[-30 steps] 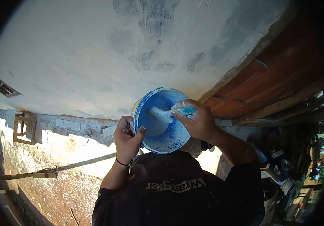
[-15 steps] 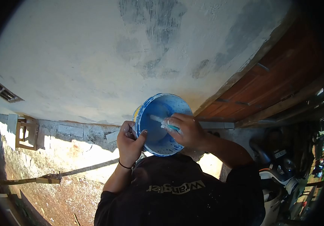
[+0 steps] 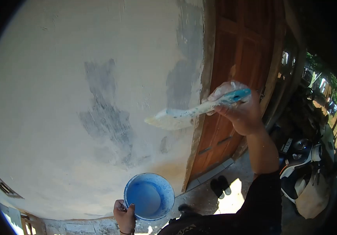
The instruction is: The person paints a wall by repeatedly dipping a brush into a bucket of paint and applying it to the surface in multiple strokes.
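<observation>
My right hand (image 3: 235, 105) is closed round the turquoise handle of a paint-covered brush (image 3: 176, 117), raised in front of the wall and door. The brush's pale bristles point left; whether they touch the wall cannot be told. Lower down, my left hand (image 3: 125, 216) grips the rim of a blue bucket (image 3: 168, 194), thumb over the edge. Whitish liquid lies at the bottom of the bucket. Behind them stands a pale wall (image 3: 51, 98) with grey patches.
A brown wooden door (image 3: 231, 58) is right of the wall. Dark sandals (image 3: 220, 186) lie on the floor below it. A motorcycle (image 3: 299, 156) stands at the right. A vent (image 3: 2, 182) and a wooden frame (image 3: 29, 226) are at the lower left.
My right hand has lifted the brush out of the bucket, up and to the right. The bucket and my left hand now appear lower, and the view has tilted up toward the wall.
</observation>
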`<control>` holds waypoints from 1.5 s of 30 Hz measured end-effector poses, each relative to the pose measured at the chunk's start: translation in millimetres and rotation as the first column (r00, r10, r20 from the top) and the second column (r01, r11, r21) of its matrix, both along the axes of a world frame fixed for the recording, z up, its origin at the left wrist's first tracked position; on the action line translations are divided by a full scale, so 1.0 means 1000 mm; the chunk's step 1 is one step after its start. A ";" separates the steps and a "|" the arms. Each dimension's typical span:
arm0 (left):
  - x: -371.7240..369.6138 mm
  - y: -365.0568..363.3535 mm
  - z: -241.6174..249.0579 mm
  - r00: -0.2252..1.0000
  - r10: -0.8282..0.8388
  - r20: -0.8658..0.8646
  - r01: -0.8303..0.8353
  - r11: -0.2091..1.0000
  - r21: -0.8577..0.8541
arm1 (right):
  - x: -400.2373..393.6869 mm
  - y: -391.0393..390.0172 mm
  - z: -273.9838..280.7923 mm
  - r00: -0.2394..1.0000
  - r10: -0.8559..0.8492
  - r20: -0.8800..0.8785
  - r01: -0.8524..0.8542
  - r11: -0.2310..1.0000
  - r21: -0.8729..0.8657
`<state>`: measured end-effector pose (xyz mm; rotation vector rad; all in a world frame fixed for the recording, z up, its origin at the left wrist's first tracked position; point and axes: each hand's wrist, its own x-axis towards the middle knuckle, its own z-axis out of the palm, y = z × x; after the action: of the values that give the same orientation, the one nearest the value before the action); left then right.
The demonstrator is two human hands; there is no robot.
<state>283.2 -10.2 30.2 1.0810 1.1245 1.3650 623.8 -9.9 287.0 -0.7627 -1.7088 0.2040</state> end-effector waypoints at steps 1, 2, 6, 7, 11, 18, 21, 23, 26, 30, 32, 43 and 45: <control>0.003 -0.001 0.001 1.000 0.005 0.002 -0.005 1.000 0.027 | 0.015 0.003 0.038 0.999 -0.030 0.041 0.027 0.997 0.068; 0.009 0.000 0.002 0.999 0.031 0.043 -0.033 0.998 0.046 | 0.033 0.011 0.072 0.992 -0.025 0.125 0.006 0.990 0.144; 0.038 -0.003 0.029 0.991 0.123 -0.055 -0.120 0.992 0.046 | 0.086 0.027 0.189 0.958 -0.169 0.230 0.105 0.959 0.265; 0.045 -0.002 0.029 0.986 0.162 -0.050 -0.159 0.985 0.064 | 0.089 0.029 0.208 0.958 -0.157 0.239 0.087 0.956 0.279; 0.070 0.000 0.026 0.958 0.273 0.086 -0.282 0.954 0.107 | 0.097 0.037 0.271 0.942 -0.120 0.315 0.020 0.952 0.304; 0.105 -0.018 0.031 0.882 0.470 0.022 -0.470 0.880 0.066 | 0.104 0.048 0.329 0.914 -0.223 0.339 0.062 0.902 0.426; 0.116 -0.021 0.028 0.859 0.511 0.009 -0.511 0.857 0.066 | 0.103 0.041 0.323 0.897 -0.263 0.356 -0.005 0.799 0.601; 0.124 -0.018 0.028 0.856 0.515 0.032 -0.516 0.853 0.071 | 0.094 0.040 0.302 0.887 -0.375 0.269 0.029 0.626 0.779; 0.123 -0.010 0.024 0.864 0.503 0.023 -0.503 0.859 0.101 | 0.087 0.048 0.234 0.656 -0.720 0.227 -0.113 0.204 0.972; 0.115 -0.006 0.016 0.899 0.438 0.004 -0.435 0.891 0.127 | 0.089 0.092 0.129 0.486 -0.830 0.273 -0.309 0.129 0.942; 0.116 -0.010 0.023 0.899 0.437 -0.003 -0.435 0.894 0.108 | 0.090 0.094 0.095 0.561 -0.786 0.258 -0.307 0.092 0.947; 0.094 -0.030 0.022 0.908 0.417 0.028 -0.418 0.906 0.061 | 0.079 0.033 0.258 0.885 -0.328 0.331 0.061 0.786 0.615; 0.087 -0.032 0.012 0.900 0.435 -0.012 -0.433 0.898 0.073 | 0.073 0.032 0.278 0.888 -0.395 0.236 0.151 0.735 0.661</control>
<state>370.0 -42.0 42.6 0.9295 1.4067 1.7510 696.6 22.6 564.8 -0.5482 -1.8143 -0.7459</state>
